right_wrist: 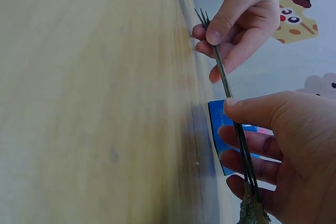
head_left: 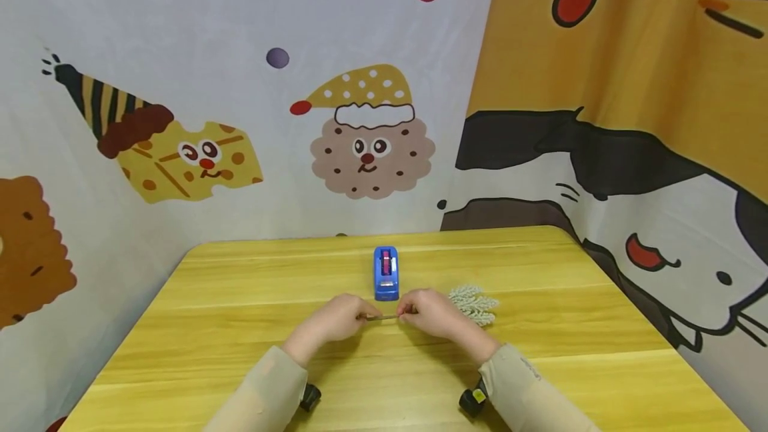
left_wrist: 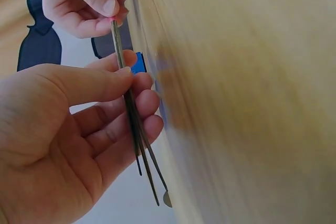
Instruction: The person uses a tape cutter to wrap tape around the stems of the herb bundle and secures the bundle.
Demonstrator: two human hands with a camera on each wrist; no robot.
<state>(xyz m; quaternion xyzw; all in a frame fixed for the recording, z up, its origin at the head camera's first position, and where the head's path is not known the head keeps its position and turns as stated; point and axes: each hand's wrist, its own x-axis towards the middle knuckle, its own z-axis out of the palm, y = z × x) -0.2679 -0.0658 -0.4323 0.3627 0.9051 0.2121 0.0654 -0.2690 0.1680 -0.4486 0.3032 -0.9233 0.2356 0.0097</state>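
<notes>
Several thin dark stems [head_left: 382, 317] run side by side between my two hands, with pale green leafy sprigs [head_left: 474, 304] at their right end. My left hand [head_left: 342, 317] pinches the stems between thumb and fingers. Their loose ends [left_wrist: 148, 174] fan out past its fingers in the left wrist view. Closer to the leaves, my right hand [head_left: 432, 314] pinches the same bundle with its thumb on top. A blue tape dispenser [head_left: 386, 289] with a pink roll stands just beyond both hands; the right wrist view shows part of its blue side [right_wrist: 215, 129] behind the stems.
The wood-grain table [head_left: 240, 325] has rounded far corners. A cartoon-printed curtain [head_left: 240, 32] hangs behind it and along the right. Dark wrist devices sit under both sleeves, the left one [head_left: 310, 397] and the right one [head_left: 473, 402].
</notes>
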